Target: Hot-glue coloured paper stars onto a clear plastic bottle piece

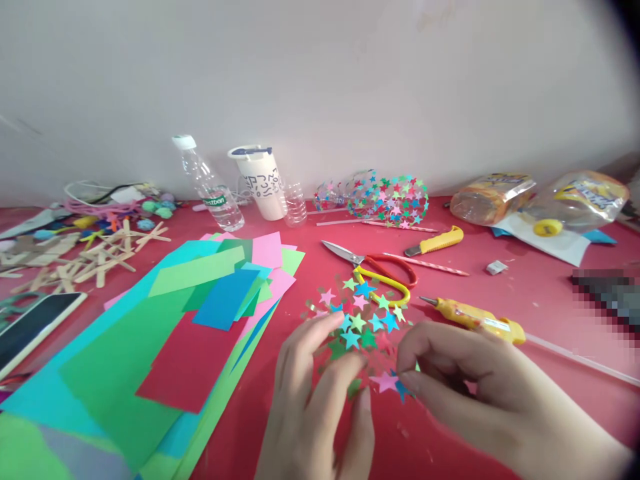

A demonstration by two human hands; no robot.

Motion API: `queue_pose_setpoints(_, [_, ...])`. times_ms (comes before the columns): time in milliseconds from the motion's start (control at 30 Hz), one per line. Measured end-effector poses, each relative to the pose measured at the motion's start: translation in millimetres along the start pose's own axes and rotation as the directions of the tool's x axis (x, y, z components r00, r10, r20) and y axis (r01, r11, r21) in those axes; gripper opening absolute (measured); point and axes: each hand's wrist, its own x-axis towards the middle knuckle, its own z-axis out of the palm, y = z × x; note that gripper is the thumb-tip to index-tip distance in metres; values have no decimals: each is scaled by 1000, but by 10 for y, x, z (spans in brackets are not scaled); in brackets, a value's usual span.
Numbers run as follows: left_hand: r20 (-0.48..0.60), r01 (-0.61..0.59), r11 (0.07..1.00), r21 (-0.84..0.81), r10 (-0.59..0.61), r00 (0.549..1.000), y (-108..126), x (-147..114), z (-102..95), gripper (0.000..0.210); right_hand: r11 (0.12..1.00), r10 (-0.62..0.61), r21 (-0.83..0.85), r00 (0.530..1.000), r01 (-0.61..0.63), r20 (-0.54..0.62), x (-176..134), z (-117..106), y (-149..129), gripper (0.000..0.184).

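Colourful paper stars (369, 339) in pink, blue and green lie in a cluster before me; whether they are loose or stuck to something clear I cannot tell. My left hand (313, 400) curves over the cluster's near left side, fingers apart, fingertips at the stars. On the other side, my right hand (465, 380) has thumb and forefinger pinched together at the cluster's edge. A pink star (385, 382) and a blue star (403, 391) show beside these fingertips; what exactly is pinched is hidden. Behind the cluster lie open scissors (373, 267) with red and yellow handles.
Coloured paper sheets (120, 367) cover the left. A yellow screwdriver-like tool (475, 320) and yellow utility knife (435, 241) lie right. Behind stand a water bottle (213, 190), white tumbler (263, 183) and star-covered clear container (390, 200). A phone (37, 327) and wooden sticks (107, 257) lie far left.
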Motion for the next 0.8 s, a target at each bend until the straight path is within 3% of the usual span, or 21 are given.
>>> queue_pose_setpoints(300, [32,-5,999,34,4,999,-50,-24,0,35,949,-266,-183,964,255,-34,0,57,51,11])
queue_pose_setpoints(400, [20,36,999,-15,-36,999,-63,-25,18,29,939,-282,-225,957,259,-74,-3,91,86,11])
queue_pose_setpoints(567, [1,117,991,-64,-117,993,-49,-32,38,29,922,-271,-298,962,247,-42,-8,114,112,12])
queue_pose_setpoints(700, [36,147,987,-63,-145,989,-63,-39,29,33,825,-476,-408,870,391,-129,-35,134,149,15])
queue_pose_setpoints(800, [69,138,988,-64,-134,989,-91,-40,22,33,693,-579,-598,806,404,-126,-85,162,173,17])
